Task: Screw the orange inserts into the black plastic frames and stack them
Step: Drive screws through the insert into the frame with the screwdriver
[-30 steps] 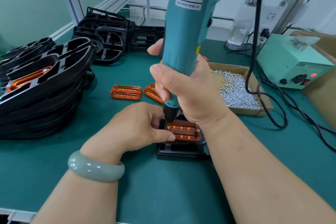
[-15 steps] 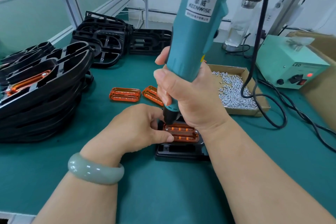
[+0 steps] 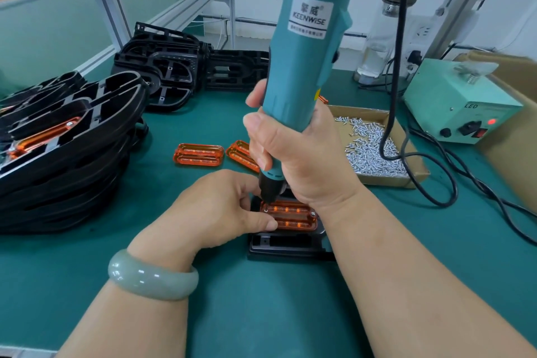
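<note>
An orange insert (image 3: 293, 219) lies in a black plastic frame (image 3: 287, 244) on the green mat in front of me. My right hand (image 3: 296, 151) grips a teal electric screwdriver (image 3: 308, 46), held upright with its tip at the insert's upper left corner. My left hand (image 3: 223, 209) curls at the insert's left end, thumb pressing its edge and fingertips by the bit. A screw head shows at the insert's right end. Two loose orange inserts (image 3: 199, 154) lie behind the hands. A tall stack of finished frames (image 3: 66, 154) stands at the left.
A cardboard tray of silver screws (image 3: 374, 148) sits to the right, the screwdriver's black cable (image 3: 395, 67) hanging over it. A green power supply box (image 3: 462, 107) stands far right. More empty black frames (image 3: 186, 67) are piled at the back.
The screwdriver has tilted slightly and its tip has stayed at the insert's left corner. Both hands keep their places on the frame.
</note>
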### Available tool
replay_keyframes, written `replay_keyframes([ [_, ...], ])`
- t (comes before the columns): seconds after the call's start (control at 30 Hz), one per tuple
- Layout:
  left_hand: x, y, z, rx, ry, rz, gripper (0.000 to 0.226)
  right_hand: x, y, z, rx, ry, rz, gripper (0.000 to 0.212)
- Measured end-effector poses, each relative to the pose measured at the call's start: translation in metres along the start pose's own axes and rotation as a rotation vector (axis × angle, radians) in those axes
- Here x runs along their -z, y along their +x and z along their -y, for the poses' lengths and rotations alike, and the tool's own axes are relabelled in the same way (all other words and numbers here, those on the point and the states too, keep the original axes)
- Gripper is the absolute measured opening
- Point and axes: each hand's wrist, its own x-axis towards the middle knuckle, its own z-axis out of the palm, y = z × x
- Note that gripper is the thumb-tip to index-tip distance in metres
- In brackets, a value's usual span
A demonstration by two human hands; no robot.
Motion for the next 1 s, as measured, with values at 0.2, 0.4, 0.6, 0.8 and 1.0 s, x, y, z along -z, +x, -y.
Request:
replay_keyframes([
  [0.2, -0.002, 0.002, 0.004, -0.009, -0.022, 0.004, 0.035, 0.002, -0.004, 0.001, 0.018, -0.03, -0.022, 0.013],
  [0.4, -0.003, 0.004, 0.011, -0.028, -0.078, 0.024, 0.023, 0.007, -0.005, 0.001, 0.02, 0.044, -0.058, 0.017],
  [0.6, -0.003, 0.006, 0.015, -0.02, -0.094, 0.043, 0.023, 0.011, -0.006, 0.004, 0.029, 0.093, -0.071, 0.015],
  [0.8, -0.004, 0.008, 0.019, 0.021, -0.091, 0.04, 0.026, 0.014, -0.011, 0.014, 0.103, 0.16, -0.133, 0.015],
  [1.0, -0.004, 0.007, 0.017, 0.035, -0.09, 0.044, 0.027, 0.035, -0.016, 0.024, 0.153, 0.29, -0.311, 0.011],
])
